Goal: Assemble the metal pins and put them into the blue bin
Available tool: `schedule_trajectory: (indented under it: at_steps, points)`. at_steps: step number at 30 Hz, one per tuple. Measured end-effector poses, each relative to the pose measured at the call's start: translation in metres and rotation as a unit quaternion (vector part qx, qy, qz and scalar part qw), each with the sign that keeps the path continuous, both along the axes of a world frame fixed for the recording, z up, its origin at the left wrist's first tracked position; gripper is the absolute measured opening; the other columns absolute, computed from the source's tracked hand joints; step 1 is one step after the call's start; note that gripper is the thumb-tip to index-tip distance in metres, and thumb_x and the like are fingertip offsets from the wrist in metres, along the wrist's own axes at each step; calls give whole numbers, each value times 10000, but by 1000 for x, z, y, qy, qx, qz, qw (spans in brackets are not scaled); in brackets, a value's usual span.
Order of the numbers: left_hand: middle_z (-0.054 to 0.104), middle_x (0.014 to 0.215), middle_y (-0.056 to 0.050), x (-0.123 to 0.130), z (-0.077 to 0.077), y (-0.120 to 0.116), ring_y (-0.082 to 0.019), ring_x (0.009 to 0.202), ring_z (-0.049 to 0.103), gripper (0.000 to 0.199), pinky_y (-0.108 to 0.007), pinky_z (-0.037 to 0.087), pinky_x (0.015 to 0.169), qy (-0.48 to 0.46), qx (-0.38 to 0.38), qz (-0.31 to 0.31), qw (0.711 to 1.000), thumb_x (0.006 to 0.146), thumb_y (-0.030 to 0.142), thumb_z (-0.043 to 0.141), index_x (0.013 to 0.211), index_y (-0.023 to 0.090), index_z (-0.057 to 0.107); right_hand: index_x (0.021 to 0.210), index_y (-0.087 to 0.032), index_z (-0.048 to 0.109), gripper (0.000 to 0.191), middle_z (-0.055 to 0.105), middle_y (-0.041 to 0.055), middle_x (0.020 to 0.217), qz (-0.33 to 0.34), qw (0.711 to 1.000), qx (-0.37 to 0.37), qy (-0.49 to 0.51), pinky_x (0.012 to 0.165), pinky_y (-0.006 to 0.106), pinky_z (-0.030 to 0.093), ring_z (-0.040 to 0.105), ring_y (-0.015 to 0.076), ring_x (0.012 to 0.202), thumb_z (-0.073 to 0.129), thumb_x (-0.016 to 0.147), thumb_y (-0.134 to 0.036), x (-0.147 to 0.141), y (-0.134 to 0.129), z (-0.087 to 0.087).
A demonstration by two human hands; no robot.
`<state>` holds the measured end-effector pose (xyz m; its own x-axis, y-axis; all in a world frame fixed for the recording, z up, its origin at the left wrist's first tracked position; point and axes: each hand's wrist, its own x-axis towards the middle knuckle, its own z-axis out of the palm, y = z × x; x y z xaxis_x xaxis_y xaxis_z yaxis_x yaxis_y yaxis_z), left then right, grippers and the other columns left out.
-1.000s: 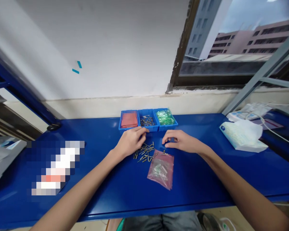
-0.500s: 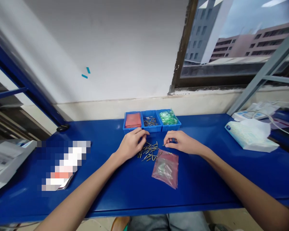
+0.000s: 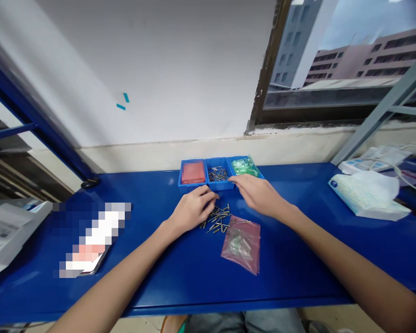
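A small pile of metal rivets point(image 3: 220, 216) lies on the blue table, thin shanks with brassy bodies. My left hand point(image 3: 194, 208) rests at the pile's left edge, fingers loosely curled and thumb apart from them; I see nothing held. My right hand point(image 3: 258, 192) reaches over the front of the right bin, its fingers close together and tips at the rim of the middle bin point(image 3: 220, 186), which contains more rivets. Whatever those fingertips hold is hidden. A pink plastic bag point(image 3: 241, 245) with small clear-and-green packets inside lies before the pile, a rivet across its top edge.
The left blue bin point(image 3: 190, 188) contains red-pink bags; the right one has green-and-clear packets point(image 3: 244, 166). A tissue pack point(image 3: 367, 196) lies at the right, a blurred-out flat object point(image 3: 97, 240) at the left. Papers in a white tray point(image 3: 17, 236) stand at the far left.
My right hand has moved from beside the pile up and forward to the bins; the rivet at its fingertips no longer shows. My left hand stays by the pile. The view has shifted slightly.
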<state>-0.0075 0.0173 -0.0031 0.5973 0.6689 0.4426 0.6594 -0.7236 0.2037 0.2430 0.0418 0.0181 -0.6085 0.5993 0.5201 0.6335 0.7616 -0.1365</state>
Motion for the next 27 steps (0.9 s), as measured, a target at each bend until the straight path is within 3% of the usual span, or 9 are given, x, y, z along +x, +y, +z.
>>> schedule_trajectory:
  at_steps: [4,10,16,20,24,27]
  points:
    - [633,1029,-59,3,-2,-1,-175,925,630,252,-299,532,808,-7,3,-1,1000,1023,263,438,1117,196,662,1204,-173,599,293,693,120,1166,-9,997,8,74,925,404,513,657,241,1067,377,1012,-181,14,2,-8]
    - [643,1015,-64,5,4,-6,-175,930,630,274,-282,521,813,-20,39,-19,999,1010,375,499,1092,195,688,1128,-191,557,182,715,98,1041,-1,994,-38,105,802,324,512,695,214,926,416,1021,-235,-13,-22,-5]
    - [644,810,-32,10,1,-8,-141,732,606,367,-242,464,664,-63,76,4,995,956,513,568,946,180,723,934,-205,521,89,696,30,807,5,978,-138,155,638,263,439,671,172,720,499,996,-265,-29,-41,-3]
    - [636,787,-29,12,1,-9,-137,732,591,347,-236,446,664,-69,95,-11,993,974,479,554,921,172,707,871,-212,506,143,671,4,754,20,950,-211,227,635,258,440,651,158,699,521,990,-290,-32,-47,1]
    - [611,745,-21,14,4,-11,-122,673,554,319,-226,421,620,-65,93,-13,993,1006,389,506,844,161,660,824,-203,533,158,647,27,845,31,936,-211,280,679,274,462,609,159,766,551,960,-279,-36,-48,2]
    - [597,760,-19,16,5,-13,-118,657,536,293,-227,421,612,-58,88,-13,994,1011,360,482,869,157,637,766,-196,539,189,584,22,821,30,927,-213,306,630,261,441,550,153,745,597,924,-280,-38,-45,0]
